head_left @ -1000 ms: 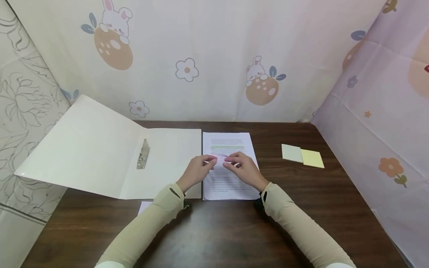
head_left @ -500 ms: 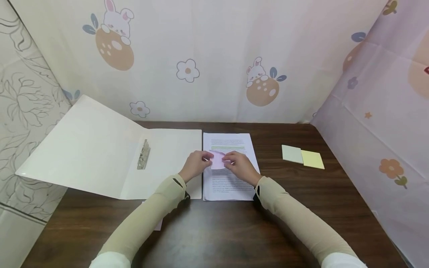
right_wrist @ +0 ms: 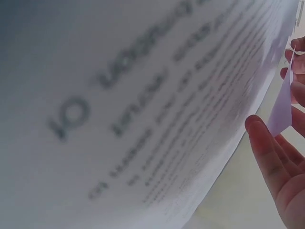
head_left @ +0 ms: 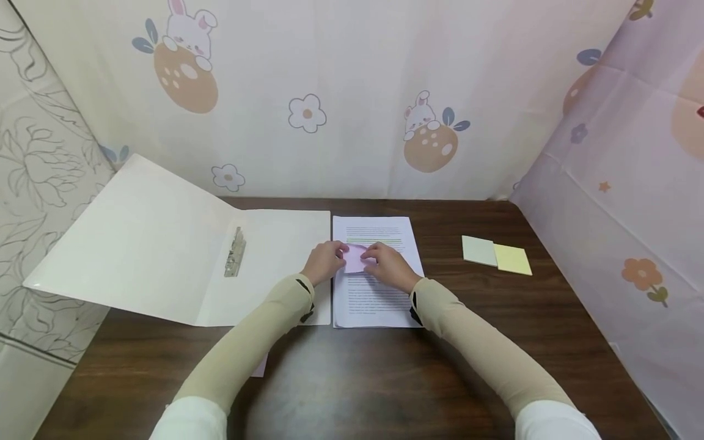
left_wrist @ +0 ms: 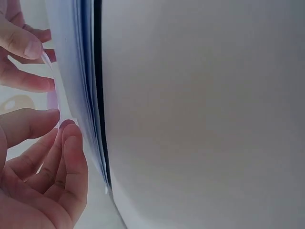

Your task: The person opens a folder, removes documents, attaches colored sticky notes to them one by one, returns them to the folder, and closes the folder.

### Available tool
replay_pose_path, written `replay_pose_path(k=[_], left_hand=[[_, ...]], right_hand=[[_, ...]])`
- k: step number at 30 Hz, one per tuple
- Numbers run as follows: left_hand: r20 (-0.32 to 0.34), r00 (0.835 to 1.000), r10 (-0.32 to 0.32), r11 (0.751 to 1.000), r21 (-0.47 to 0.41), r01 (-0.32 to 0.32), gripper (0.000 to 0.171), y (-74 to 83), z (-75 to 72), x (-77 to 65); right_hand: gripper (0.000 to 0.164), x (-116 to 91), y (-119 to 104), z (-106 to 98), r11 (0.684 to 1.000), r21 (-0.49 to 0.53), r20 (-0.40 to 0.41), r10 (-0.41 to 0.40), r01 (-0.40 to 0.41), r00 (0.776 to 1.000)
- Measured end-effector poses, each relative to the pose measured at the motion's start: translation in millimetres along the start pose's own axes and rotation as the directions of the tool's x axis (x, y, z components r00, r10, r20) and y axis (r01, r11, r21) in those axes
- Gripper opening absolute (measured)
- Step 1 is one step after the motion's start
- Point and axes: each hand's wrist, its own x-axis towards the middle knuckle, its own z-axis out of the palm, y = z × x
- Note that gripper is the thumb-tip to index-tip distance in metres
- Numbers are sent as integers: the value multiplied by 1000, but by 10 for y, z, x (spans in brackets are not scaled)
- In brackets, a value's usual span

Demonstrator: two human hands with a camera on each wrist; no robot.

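A light purple sticky note (head_left: 354, 260) is stretched between both hands, over the upper half of a stack of printed paper (head_left: 374, 302). My left hand (head_left: 324, 261) pinches its left side between thumb and fingers. At its right side, my right hand (head_left: 388, 266) also pinches the note. In the right wrist view the note (right_wrist: 282, 110) stands at an angle to the page, held near the right hand (right_wrist: 283, 174). The left wrist view has the left hand (left_wrist: 45, 176) close beside the stack's edge. A green highlighted line (head_left: 374, 241) runs just above the note.
Left of the stack, a white binder (head_left: 286, 244) lies open, its metal clip (head_left: 235, 253) showing. A pale green pad (head_left: 479, 250) and a yellow pad (head_left: 513, 259) lie to the right. Beneath the left forearm, a purple corner (head_left: 261, 368) peeks out on the brown table (head_left: 352, 391).
The note has turned from a narrow, foreshortened strip to a broad face over the text, and has shifted slightly left. The right hand has moved a little left and up, keeping its pinch.
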Motion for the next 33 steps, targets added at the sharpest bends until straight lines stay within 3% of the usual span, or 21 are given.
replay_pose_path(k=[6, 21, 33], left_hand=[[-9, 1000, 13, 999, 34, -13, 29, 2, 12, 71], [92, 994, -60, 997, 44, 56, 33, 6, 27, 117], [154, 988, -19, 991, 131, -2, 43, 4, 43, 144]], right_hand=[[25, 47, 35, -5, 1000, -10, 39, 16, -16, 999], [26, 128, 108, 61, 998, -57, 99, 32, -26, 995], [32, 125, 84, 78, 983, -184, 127, 12, 12, 992]])
